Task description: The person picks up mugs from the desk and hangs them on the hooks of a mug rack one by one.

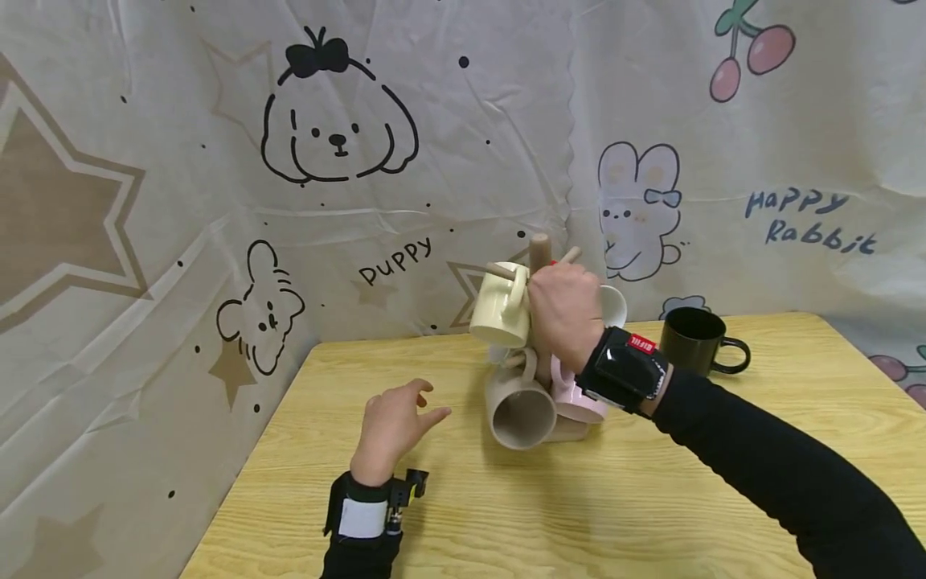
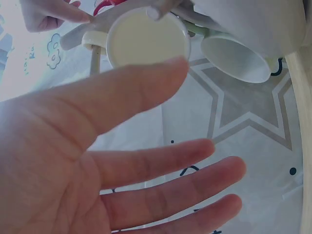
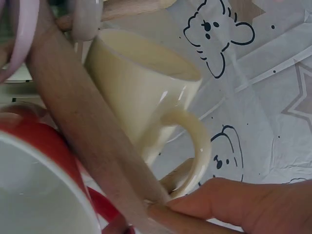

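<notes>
A wooden mug tree (image 1: 539, 253) stands on the table with several mugs hanging from its pegs. My right hand (image 1: 567, 310) grips its post near the top; the thumb (image 3: 214, 200) presses on the wood in the right wrist view. Beside that hand hangs a red mug (image 3: 46, 146) with a white inside. A pale yellow mug (image 1: 501, 310) hangs on the left, a taupe mug (image 1: 521, 402) below it, and a pink mug (image 1: 579, 402) lower right. My left hand (image 1: 394, 422) hovers left of the tree, fingers apart, holding nothing.
A black mug (image 1: 692, 342) stands upright at the table's back right, handle to the right. Behind the wooden-topped table (image 1: 651, 515) hangs a printed cloth (image 1: 492, 177). Another mug (image 2: 236, 56), pale inside, hangs low on the tree's far side.
</notes>
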{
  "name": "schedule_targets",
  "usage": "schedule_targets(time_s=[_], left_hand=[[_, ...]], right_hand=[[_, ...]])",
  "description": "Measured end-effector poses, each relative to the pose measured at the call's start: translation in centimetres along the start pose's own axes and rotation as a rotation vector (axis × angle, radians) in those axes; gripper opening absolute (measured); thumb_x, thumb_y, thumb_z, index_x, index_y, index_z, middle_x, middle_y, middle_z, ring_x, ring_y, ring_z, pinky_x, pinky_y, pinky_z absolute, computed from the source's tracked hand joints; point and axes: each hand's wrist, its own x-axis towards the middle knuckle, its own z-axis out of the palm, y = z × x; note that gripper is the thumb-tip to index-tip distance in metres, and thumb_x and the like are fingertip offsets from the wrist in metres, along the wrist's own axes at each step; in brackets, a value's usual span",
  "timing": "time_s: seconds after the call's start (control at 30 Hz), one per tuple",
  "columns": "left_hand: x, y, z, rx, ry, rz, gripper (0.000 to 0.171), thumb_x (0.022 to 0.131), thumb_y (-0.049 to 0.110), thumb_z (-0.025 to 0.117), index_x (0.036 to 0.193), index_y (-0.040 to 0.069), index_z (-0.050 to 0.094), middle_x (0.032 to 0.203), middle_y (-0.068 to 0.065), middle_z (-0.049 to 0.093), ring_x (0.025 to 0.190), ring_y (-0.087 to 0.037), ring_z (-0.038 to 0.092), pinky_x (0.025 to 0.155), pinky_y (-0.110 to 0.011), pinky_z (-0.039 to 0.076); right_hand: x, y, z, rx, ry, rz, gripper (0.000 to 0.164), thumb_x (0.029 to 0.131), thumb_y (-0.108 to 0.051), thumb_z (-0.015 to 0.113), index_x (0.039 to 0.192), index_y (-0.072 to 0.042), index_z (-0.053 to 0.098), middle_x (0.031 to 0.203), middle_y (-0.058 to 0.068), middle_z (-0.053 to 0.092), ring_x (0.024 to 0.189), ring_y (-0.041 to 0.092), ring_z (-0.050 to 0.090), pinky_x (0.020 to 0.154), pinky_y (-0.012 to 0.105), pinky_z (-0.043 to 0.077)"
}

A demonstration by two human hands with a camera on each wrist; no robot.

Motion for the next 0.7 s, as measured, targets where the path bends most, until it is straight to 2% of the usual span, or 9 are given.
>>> schedule_targets(time_s=[0.13,0.47,0.57,0.67,0.7], left_hand=[[0.0,0.3,0.1,-0.026,0.037,-0.037,0.04,0.08,0.038,0.069,0.106,0.007,0.066,0.086,-0.007,0.07,0.068,-0.021,0.062,0.071,-0.042,0.045],[0.1,0.4,0.4,-0.049,0.015,-0.041,0.039,0.079,0.037,0.069,0.104,0.007,0.066,0.086,-0.007,0.07,0.071,-0.022,0.063,0.07,-0.042,0.045],[0.1,0.4,0.4,-0.05,0.011,-0.036,0.039,0.079,0.037,0.069,0.104,0.007,0.066,0.086,-0.007,0.07,0.072,-0.023,0.063,0.07,-0.042,0.045],[0.2,0.3,0.3,-0.055,0.009,-0.031,0.039,0.08,0.037,0.069,0.104,0.007,0.065,0.086,-0.007,0.07,0.073,-0.023,0.063,0.07,-0.043,0.045],[0.2,0.2,0.3,-0.057,0.01,-0.029,0.039,0.08,0.036,0.069,0.104,0.007,0.065,0.087,-0.007,0.07,0.073,-0.023,0.063,0.069,-0.043,0.045]], right_hand=[[0.1,-0.4,-0.2,-0.029,-0.037,0.014,0.011,0.074,0.003,0.056,0.075,0.008,0.065,0.063,0.016,0.063,0.054,0.026,0.057,0.042,0.035,0.045],[0.4,-1.1,-0.4,-0.121,-0.046,0.05,0.015,0.079,0.004,0.054,0.075,0.009,0.067,0.065,0.018,0.064,0.056,0.024,0.058,0.043,0.031,0.045],[-0.2,-0.9,-0.6,-0.104,0.0,0.041,0.014,0.078,0.002,0.055,0.072,0.005,0.067,0.065,0.015,0.063,0.056,0.023,0.057,0.044,0.031,0.044],[-1.7,-0.7,-1.3,-0.063,0.109,0.007,0.013,0.077,0.0,0.058,0.065,0.0,0.063,0.062,0.011,0.059,0.057,0.021,0.054,0.043,0.029,0.04],[-2.3,-0.4,-1.7,-0.037,0.153,-0.016,0.01,0.077,-0.003,0.06,0.068,0.0,0.064,0.063,0.01,0.058,0.058,0.022,0.053,0.043,0.029,0.039]])
